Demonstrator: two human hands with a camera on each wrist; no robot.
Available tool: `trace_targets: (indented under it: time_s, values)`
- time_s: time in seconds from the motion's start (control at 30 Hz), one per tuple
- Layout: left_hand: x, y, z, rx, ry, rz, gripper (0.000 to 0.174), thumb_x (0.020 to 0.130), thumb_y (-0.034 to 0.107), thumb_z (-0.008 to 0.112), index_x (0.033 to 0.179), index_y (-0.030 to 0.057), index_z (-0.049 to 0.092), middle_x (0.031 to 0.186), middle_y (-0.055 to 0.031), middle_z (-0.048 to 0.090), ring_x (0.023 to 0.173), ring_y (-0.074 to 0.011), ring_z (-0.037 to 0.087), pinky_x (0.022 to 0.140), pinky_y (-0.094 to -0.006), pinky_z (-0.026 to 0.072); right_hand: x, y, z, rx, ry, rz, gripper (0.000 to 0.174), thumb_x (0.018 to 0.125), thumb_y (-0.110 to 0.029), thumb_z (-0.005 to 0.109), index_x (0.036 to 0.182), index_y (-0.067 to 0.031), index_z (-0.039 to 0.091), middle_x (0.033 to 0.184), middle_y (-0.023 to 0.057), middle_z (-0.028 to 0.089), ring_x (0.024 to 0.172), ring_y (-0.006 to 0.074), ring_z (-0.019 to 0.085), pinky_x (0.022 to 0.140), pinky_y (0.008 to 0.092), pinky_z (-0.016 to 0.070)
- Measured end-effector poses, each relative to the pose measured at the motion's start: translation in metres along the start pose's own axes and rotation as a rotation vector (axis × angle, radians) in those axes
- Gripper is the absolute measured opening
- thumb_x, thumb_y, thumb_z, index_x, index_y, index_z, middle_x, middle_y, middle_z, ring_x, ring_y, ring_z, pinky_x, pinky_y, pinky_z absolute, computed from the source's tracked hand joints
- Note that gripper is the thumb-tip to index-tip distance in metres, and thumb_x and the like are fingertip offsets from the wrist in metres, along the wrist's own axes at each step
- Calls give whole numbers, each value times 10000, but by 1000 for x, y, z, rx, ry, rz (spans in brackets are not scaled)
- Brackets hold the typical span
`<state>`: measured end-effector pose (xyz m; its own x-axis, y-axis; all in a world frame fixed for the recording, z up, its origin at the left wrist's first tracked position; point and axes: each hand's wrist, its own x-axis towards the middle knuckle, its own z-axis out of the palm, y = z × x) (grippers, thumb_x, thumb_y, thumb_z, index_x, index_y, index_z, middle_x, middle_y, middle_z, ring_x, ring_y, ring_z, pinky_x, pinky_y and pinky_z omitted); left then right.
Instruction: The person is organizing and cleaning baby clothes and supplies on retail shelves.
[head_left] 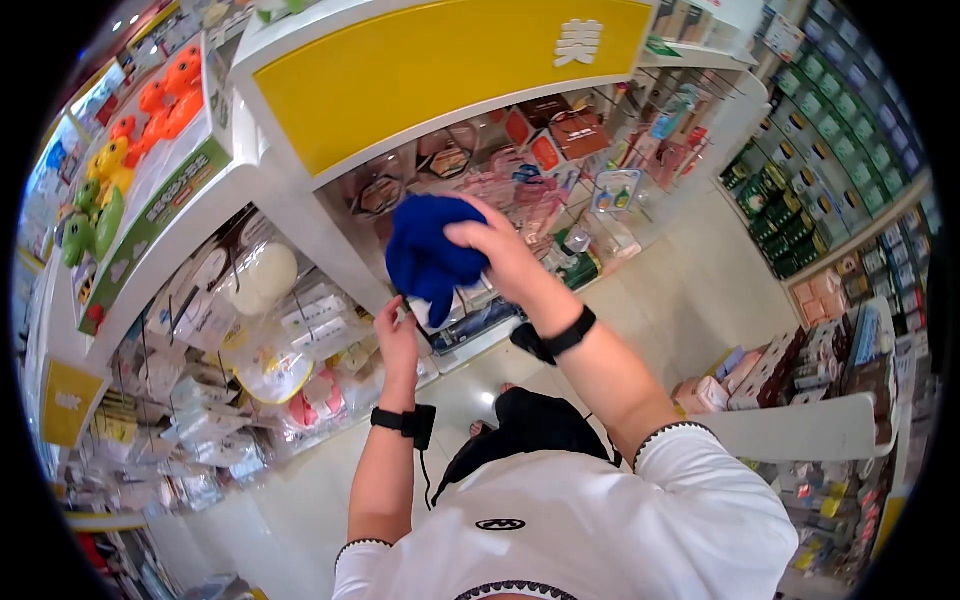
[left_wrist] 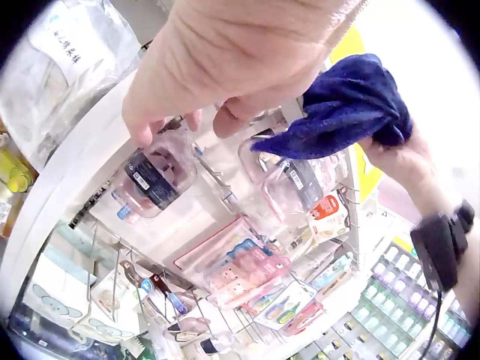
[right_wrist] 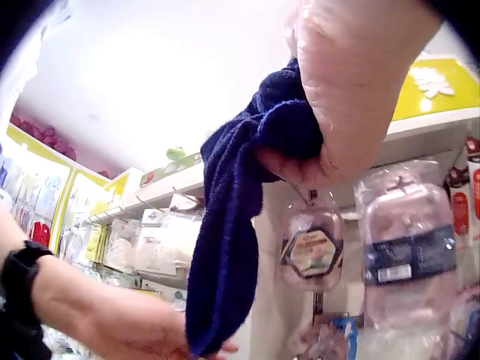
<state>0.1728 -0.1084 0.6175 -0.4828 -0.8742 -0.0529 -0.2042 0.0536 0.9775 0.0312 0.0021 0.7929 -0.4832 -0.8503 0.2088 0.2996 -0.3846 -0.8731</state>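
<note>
A dark blue cloth (head_left: 425, 250) is bunched in the right hand (head_left: 500, 255), whose thumb and fingers grip it. Its loose end hangs down in the right wrist view, where the cloth (right_wrist: 232, 195) falls below the right hand (right_wrist: 352, 97). The left hand (head_left: 398, 350) is raised beside the shelf unit, lower than the cloth. From the left wrist, the left hand (left_wrist: 232, 64) shows loosely bent fingers just above a pink packaged item (left_wrist: 161, 172); whether they touch it is unclear. No object is visible inside this hand.
Packaged goods hang on hooks under a yellow sign panel (head_left: 450, 75). A neighbouring shelf carries orange, yellow and green toy figures (head_left: 180, 95) on top. To the right stand a white display stand (head_left: 800, 428) and racks of small boxes, with tiled floor (head_left: 690, 280) between.
</note>
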Motion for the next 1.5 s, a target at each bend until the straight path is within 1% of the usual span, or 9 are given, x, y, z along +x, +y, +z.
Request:
trace_targets:
  time_s: [0.1, 0.27, 0.53, 0.63, 0.77, 1.0, 1.23, 1.43, 1.5]
  values:
    - [0, -5, 2, -254, -27, 60, 238, 857, 33, 520, 1093, 11, 535, 1023, -62, 493, 908, -128, 501, 789, -233, 422, -50, 20, -31, 107, 267, 85, 407, 822, -165, 562, 1195, -22, 483, 1078, 70, 578, 972, 166, 559, 873, 292, 434]
    - [-26, 46, 33, -192, -207, 284, 161, 856, 26, 523, 1015, 14, 541, 986, -43, 507, 840, -107, 525, 749, -217, 429, -114, 23, -102, 570, 551, 284, 356, 809, -198, 603, 1133, -74, 522, 1024, 79, 602, 912, 220, 595, 760, 376, 515]
    - [-29, 125, 112, -26, -444, 562, 330, 777, 22, 591, 1095, 14, 502, 1110, -133, 488, 1037, -258, 497, 892, -313, 415, -93, -7, -169, -510, 860, -155, 460, 686, 0, 592, 1139, -69, 553, 1138, 104, 495, 1041, 222, 505, 898, 316, 411]
    - [-9, 145, 159, 40, -367, 636, 515, 733, 57, 638, 1197, 21, 418, 1188, -167, 431, 1122, -327, 433, 949, -368, 368, -64, -41, -168, -1014, 822, -399, 472, 674, 30, 573, 1130, -94, 568, 1212, 122, 459, 1075, 248, 485, 932, 327, 390]
    - [22, 181, 212, 127, -106, 728, 635, 702, 74, 657, 1251, 1, 346, 1208, -195, 402, 1166, -369, 379, 982, -401, 321, -28, -71, -167, -1192, 596, -547, 428, 627, 31, 590, 1022, -131, 628, 1166, 138, 462, 1071, 339, 458, 930, 386, 381]
    - [66, 177, 244, 499, -9, 705, 673, 650, 111, 686, 1234, 0, 371, 1128, -210, 417, 1070, -409, 394, 933, -458, 309, 5, -89, -176, -1520, 313, -484, 491, 584, -3, 652, 1055, -136, 606, 1130, 141, 485, 990, 341, 479, 847, 413, 419]
    - [63, 187, 241, 355, -94, 648, 697, 571, 30, 744, 1179, -4, 406, 1143, -240, 367, 1083, -448, 393, 898, -453, 401, 18, -100, -189, -1572, 302, -407, 518, 580, -39, 702, 1081, -112, 589, 1122, 128, 482, 975, 328, 486, 815, 406, 431]
    - [54, 194, 234, 458, -46, 636, 715, 617, 122, 771, 1224, 34, 404, 1166, -221, 372, 1093, -421, 407, 916, -429, 392, 7, -119, -215, -1687, 410, -326, 496, 630, -38, 666, 1111, -116, 574, 1126, 125, 484, 995, 324, 487, 845, 404, 435]
    - [53, 192, 233, 465, -33, 640, 711, 623, 142, 774, 1219, 27, 405, 1160, -224, 374, 1086, -421, 411, 908, -430, 395, 2, -120, -249, -1505, 470, -287, 475, 675, -31, 625, 1141, -97, 558, 1120, 119, 496, 1001, 291, 503, 878, 363, 425]
